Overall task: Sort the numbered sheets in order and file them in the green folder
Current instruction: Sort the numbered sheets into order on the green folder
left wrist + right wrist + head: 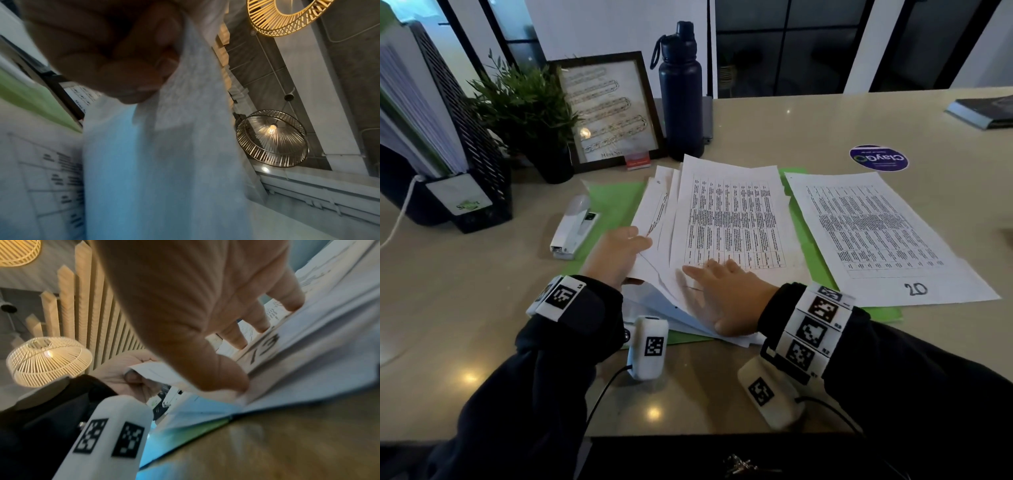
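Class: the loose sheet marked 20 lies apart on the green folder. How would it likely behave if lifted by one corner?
The sheet marked 20 is single, thin paper: probably floppy, drooping. Pushed, it likely slides easily.

Desk clutter behind the papers.
White stapler [574, 228], potted plant [527, 113], framed print [610, 109], dark water bottle [681, 92], round purple sticker [878, 157], black file rack [462, 137], book [983, 111] far right.

Sleeves [914, 370]: black, long, both arms. Wristbands [812, 329]: white blocks bearing black-and-white square markers, small printed labels beside them. Wrist cameras [649, 347]: white rounded housings, one marker each face, thin black cable [599, 401] trailing, lower frame.
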A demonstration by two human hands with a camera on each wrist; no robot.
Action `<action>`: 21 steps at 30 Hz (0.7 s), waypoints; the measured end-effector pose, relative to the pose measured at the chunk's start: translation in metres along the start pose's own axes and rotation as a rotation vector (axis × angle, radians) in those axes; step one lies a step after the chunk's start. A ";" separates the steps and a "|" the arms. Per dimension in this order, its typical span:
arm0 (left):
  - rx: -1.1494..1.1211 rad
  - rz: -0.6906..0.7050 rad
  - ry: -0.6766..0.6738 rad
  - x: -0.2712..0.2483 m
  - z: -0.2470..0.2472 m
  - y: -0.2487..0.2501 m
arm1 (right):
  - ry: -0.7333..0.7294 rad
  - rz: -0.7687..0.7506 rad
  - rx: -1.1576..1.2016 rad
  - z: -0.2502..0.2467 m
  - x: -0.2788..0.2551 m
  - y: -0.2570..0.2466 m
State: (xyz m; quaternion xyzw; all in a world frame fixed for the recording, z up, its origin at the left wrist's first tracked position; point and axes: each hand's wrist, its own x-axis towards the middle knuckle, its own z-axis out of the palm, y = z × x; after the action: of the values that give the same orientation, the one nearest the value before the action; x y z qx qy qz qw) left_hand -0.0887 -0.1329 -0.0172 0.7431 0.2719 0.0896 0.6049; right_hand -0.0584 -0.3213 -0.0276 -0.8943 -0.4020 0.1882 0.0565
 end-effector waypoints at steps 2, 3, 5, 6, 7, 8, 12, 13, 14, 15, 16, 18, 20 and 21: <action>0.124 0.003 -0.008 0.004 -0.009 -0.008 | -0.007 0.040 -0.090 0.007 0.003 -0.005; 0.151 -0.016 -0.038 0.004 -0.014 -0.011 | -0.014 0.064 -0.131 0.009 0.005 -0.009; 0.191 -0.040 -0.088 0.000 -0.020 -0.012 | -0.020 0.096 -0.190 0.013 0.008 -0.014; 0.233 -0.037 -0.103 -0.001 -0.022 -0.013 | -0.021 0.101 -0.207 0.013 0.010 -0.016; 0.296 -0.032 -0.116 -0.001 -0.025 -0.013 | -0.032 0.108 -0.219 0.013 0.011 -0.017; 0.379 -0.016 -0.129 -0.001 -0.027 -0.014 | -0.051 0.119 -0.229 0.012 0.011 -0.018; 0.621 0.010 -0.228 -0.002 -0.035 -0.012 | -0.044 0.151 -0.218 0.006 0.011 -0.026; 0.644 0.022 -0.246 -0.001 -0.037 -0.012 | 0.006 0.132 -0.186 0.003 0.010 -0.027; 0.668 0.024 -0.252 -0.002 -0.038 -0.011 | 0.066 0.110 -0.145 -0.001 0.009 -0.027; 0.673 0.023 -0.248 -0.003 -0.039 -0.011 | 0.121 0.103 -0.094 -0.006 0.009 -0.024; 0.662 0.020 -0.240 -0.005 -0.039 -0.009 | 0.163 0.115 -0.029 -0.012 0.009 -0.019; 0.615 -0.011 -0.208 -0.008 -0.036 -0.005 | 0.185 0.142 0.102 -0.025 0.008 -0.005; 0.616 -0.037 -0.215 -0.008 -0.032 -0.001 | 0.116 0.116 0.117 -0.030 0.004 0.005; 0.651 -0.034 -0.234 -0.005 -0.030 -0.001 | 0.070 0.088 0.074 -0.029 0.002 0.007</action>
State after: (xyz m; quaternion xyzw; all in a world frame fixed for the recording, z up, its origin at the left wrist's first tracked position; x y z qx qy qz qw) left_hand -0.1068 -0.1103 -0.0096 0.8976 0.2276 -0.0977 0.3646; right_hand -0.0415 -0.3232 -0.0029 -0.9145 -0.3526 0.1739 0.0954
